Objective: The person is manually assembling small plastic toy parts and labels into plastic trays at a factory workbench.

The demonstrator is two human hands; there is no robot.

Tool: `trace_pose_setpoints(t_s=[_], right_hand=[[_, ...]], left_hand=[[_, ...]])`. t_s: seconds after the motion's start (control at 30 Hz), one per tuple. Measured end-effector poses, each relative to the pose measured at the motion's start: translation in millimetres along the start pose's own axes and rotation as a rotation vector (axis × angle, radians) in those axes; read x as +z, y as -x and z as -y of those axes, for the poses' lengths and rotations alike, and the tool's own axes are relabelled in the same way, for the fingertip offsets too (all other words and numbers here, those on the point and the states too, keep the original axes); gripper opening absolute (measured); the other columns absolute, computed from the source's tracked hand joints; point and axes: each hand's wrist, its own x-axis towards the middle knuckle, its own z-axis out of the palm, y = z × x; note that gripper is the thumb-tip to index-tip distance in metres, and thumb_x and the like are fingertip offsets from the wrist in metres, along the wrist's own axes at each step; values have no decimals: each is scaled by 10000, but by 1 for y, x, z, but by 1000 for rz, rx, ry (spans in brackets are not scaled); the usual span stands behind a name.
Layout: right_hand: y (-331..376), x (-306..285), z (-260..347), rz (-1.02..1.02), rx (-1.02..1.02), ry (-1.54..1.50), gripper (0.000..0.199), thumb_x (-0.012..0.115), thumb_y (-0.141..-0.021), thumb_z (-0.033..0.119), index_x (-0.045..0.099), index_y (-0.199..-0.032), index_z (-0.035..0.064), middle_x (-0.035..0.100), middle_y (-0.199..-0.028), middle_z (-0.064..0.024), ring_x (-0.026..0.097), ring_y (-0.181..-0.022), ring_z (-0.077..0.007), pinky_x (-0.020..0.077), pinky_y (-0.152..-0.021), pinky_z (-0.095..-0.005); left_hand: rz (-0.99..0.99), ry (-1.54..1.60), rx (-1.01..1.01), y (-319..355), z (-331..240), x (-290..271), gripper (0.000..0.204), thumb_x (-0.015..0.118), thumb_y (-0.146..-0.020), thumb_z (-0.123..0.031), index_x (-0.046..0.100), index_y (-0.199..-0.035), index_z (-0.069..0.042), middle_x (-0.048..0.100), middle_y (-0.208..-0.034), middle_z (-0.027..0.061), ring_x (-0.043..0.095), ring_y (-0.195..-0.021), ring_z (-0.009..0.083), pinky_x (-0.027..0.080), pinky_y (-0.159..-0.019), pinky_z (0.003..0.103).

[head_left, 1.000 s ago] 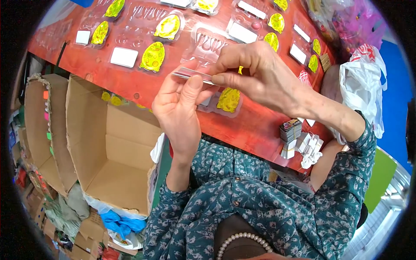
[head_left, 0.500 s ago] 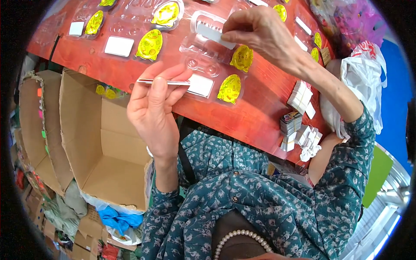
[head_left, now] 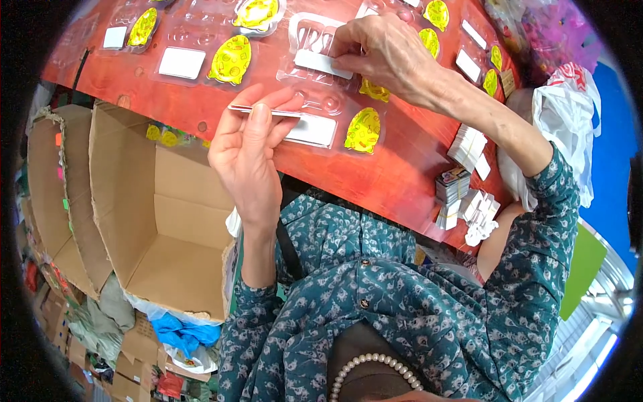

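Note:
My left hand (head_left: 251, 144) pinches a thin stack of white cards (head_left: 265, 111), seen edge-on, above the front of the red table. Farther off, my right hand (head_left: 392, 57) grips the end of a single white card (head_left: 323, 63) over a clear plastic tray (head_left: 305, 33). Whether the card touches the tray's bottom I cannot tell. Just beyond my left hand lies a nearer tray with a white card (head_left: 312, 131) in one recess and a yellow foil packet (head_left: 364, 130) in another. A second yellow packet (head_left: 374, 91) is partly hidden under my right hand.
More trays with white cards (head_left: 181, 63) and yellow foil packets (head_left: 230, 60) cover the red table (head_left: 395, 177). Banded card bundles (head_left: 467, 147) and crumpled white paper (head_left: 481, 231) lie at its right edge. An open cardboard box (head_left: 191, 228) stands at left, white plastic bags (head_left: 566, 127) at right.
My right hand has moved slightly left and lowered its card toward the far tray. My left hand has shifted a little right and up with its stack.

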Motion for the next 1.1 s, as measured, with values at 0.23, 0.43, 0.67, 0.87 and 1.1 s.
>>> trace_pose_setpoints(t_s=[0.23, 0.43, 0.67, 0.87, 1.1], right_hand=[[16, -11, 37, 28, -140, -518, 169, 612, -759, 168, 659, -813, 15, 621, -715, -152, 620, -657, -260, 475, -575, -360], [24, 4, 56, -94, -352, -279, 89, 636, -688, 55, 631, -757, -2, 559, -597, -153, 566, -544, -322, 434, -496, -376], [14, 1, 70, -30, -253, -481, 98, 652, -654, 52, 615, -708, -20, 559, -633, -180, 570, -587, -315, 431, -505, -366], [-19, -15, 77, 113, 15, -593, 135, 572, -750, 86, 633, -772, -32, 575, -585, -84, 525, -532, -117, 423, -509, -281], [-105, -4, 31, -320, -156, -143, 197, 616, -759, 167, 657, -844, -7, 630, -672, -116, 579, -584, -140, 454, -565, -278]], left_hand=[[12, 117, 29, -3, -3, 6, 248, 503, -890, -87, 485, -1081, 69, 599, -986, 173, 613, -863, 193, 525, -712, 251], [-5, -8, 26, 3, -5, 6, 267, 538, -875, -89, 501, -1090, 64, 608, -967, 131, 597, -834, 140, 517, -703, 240], [-43, 58, 86, 7, -10, -6, 295, 530, -876, -91, 468, -1103, 86, 594, -953, 172, 608, -846, 202, 538, -731, 304], [-99, 141, 127, -3, -13, -20, 301, 506, -891, -118, 456, -1110, 82, 585, -974, 201, 620, -837, 250, 543, -737, 338], [-207, 147, 130, -19, -27, -29, 283, 495, -899, -137, 460, -1094, 65, 589, -989, 223, 621, -871, 264, 527, -712, 304]])
